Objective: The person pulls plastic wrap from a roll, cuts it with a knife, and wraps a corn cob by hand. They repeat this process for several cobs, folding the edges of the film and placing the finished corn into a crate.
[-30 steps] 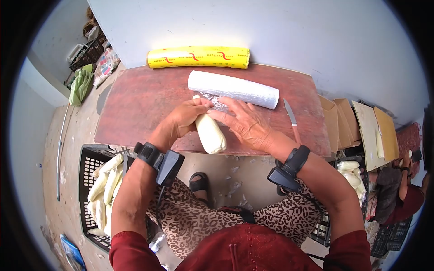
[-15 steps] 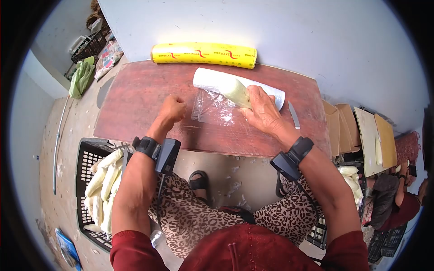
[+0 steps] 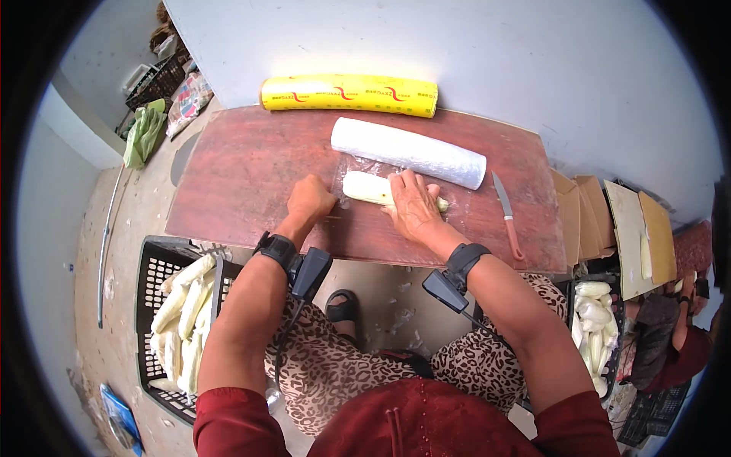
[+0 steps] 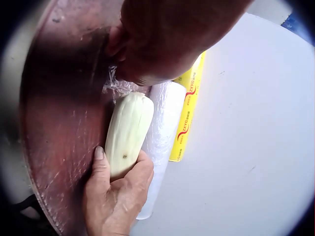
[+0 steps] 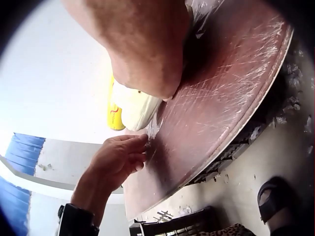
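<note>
A pale, husk-covered ear of corn [image 3: 365, 187] lies on a sheet of clear cling film [image 5: 153, 127] on the red-brown table. My right hand [image 3: 415, 204] grips it around its right end, with thumb and fingers on opposite sides, as the left wrist view shows. To the left, my left hand [image 3: 311, 198] has curled fingers and pinches the film's edge, just beyond the corn's free end. Behind the corn lies the white roll of cling film [image 3: 407, 152], the sheet running out from under its near side.
A yellow printed roll [image 3: 349, 95] lies along the wall. At the right is a knife [image 3: 508, 213] with a reddish handle. Black crates with corn stand on the left [image 3: 143, 305] and right [image 3: 618, 335]. Cardboard [image 3: 590, 217] leans beyond the table, and another person [image 3: 681, 358] sits far right.
My right hand has swung the corn from upright in front of me, over the roll, and down flat onto the film. The film sheet was drawn out leftward; my left hand stays at its left edge.
</note>
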Demonstrator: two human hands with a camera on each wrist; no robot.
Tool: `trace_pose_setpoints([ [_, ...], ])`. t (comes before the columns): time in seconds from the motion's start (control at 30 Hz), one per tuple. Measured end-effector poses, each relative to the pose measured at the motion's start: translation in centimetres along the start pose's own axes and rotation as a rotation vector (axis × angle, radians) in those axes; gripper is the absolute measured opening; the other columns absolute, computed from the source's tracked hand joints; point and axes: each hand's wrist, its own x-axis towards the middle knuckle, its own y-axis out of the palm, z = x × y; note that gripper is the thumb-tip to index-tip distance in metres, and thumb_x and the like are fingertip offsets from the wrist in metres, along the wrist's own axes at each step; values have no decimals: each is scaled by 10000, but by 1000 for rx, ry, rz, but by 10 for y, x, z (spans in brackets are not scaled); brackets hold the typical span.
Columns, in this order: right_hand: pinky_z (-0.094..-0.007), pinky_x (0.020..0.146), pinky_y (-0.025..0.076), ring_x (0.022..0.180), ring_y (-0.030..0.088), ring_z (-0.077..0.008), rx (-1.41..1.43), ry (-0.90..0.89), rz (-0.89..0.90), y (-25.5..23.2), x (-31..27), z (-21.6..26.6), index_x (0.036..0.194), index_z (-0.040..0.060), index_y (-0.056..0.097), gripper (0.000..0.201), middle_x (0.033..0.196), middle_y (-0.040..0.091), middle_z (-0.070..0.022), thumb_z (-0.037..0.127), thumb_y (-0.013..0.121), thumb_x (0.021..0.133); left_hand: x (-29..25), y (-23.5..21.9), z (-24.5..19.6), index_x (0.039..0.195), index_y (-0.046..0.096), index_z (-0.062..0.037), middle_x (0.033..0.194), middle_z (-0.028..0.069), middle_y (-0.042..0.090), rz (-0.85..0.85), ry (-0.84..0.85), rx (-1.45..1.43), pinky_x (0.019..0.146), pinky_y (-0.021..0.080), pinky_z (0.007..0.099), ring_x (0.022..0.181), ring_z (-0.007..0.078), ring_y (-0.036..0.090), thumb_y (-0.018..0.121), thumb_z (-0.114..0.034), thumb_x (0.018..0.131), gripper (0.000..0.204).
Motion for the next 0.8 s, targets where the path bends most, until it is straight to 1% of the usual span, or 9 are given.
trace_pose_setpoints([
  [0.03, -482, 807, 341, 1066, 481, -304, 21, 20, 6, -1, 1, -1, 1156, 71, 455, 502, 1092, 466, -122, 198, 735, 758, 0, 3, 0, 730, 689, -17, 762, 224, 667, -59, -1, 5, 709, 522, 406, 772, 357, 671, 688, -156, 671, 151],
  [0.13, -499, 826, 336, 1080, 473, -315, 85, 41, 40, -3, 4, -4, 1122, 66, 463, 450, 1100, 469, -136, 161, 709, 758, 5, 12, 6, 726, 684, -16, 758, 232, 663, -62, 6, -54, 705, 518, 405, 776, 356, 673, 662, -148, 683, 141],
  [0.23, -500, 832, 335, 1077, 473, -324, 111, 40, 53, -4, 5, -6, 1096, 70, 467, 406, 1101, 467, -145, 126, 683, 757, 6, 5, 3, 893, 714, -36, 967, 235, 672, 105, -43, -9, 821, 519, 428, 959, 383, 645, 600, -128, 740, 212],
  [0.33, -488, 840, 336, 1082, 484, -319, 93, 35, 55, -4, 4, -6, 1145, 83, 457, 455, 1107, 474, -137, 139, 701, 765, 4, -8, 2, 876, 708, -19, 925, 248, 670, 191, 4, -63, 821, 517, 426, 937, 395, 646, 584, -141, 748, 216],
  [0.37, -483, 845, 337, 1086, 488, -316, 82, 34, 57, -3, 3, -7, 1171, 88, 452, 484, 1111, 478, -132, 151, 714, 769, 4, -8, 3, 873, 706, -17, 915, 251, 669, 172, -3, -82, 819, 517, 428, 928, 397, 647, 582, -148, 749, 219],
  [0.47, -492, 823, 334, 1068, 474, -324, 138, 1, 21, -1, 2, -10, 1112, 80, 468, 394, 1097, 467, -148, 93, 645, 761, 10, -1, 15, 866, 706, -16, 896, 256, 667, 100, -30, -128, 816, 517, 430, 913, 398, 649, 589, -170, 750, 225],
  [0.57, -493, 829, 331, 1066, 474, -320, 125, 3, 33, -2, 2, -9, 1132, 79, 465, 410, 1102, 465, -146, 97, 649, 766, 11, 4, 21, 864, 711, -19, 911, 253, 668, 27, -37, -125, 817, 518, 429, 927, 389, 650, 614, -191, 749, 228],
  [0.73, -484, 854, 334, 1093, 478, -312, 82, 30, 73, -8, 2, -5, 1187, 80, 445, 483, 1117, 474, -131, 141, 699, 781, -10, -4, -9, 897, 709, -11, 981, 252, 663, 33, -42, 57, 837, 518, 432, 974, 382, 642, 594, -190, 780, 242],
  [0.8, -488, 858, 333, 1091, 475, -314, 88, 20, 66, -7, 2, -5, 1180, 75, 448, 460, 1115, 470, -137, 133, 681, 788, -8, 7, -6, 848, 688, -19, 919, 239, 668, -64, 2, 59, 803, 515, 448, 905, 393, 644, 597, -193, 777, 209],
])
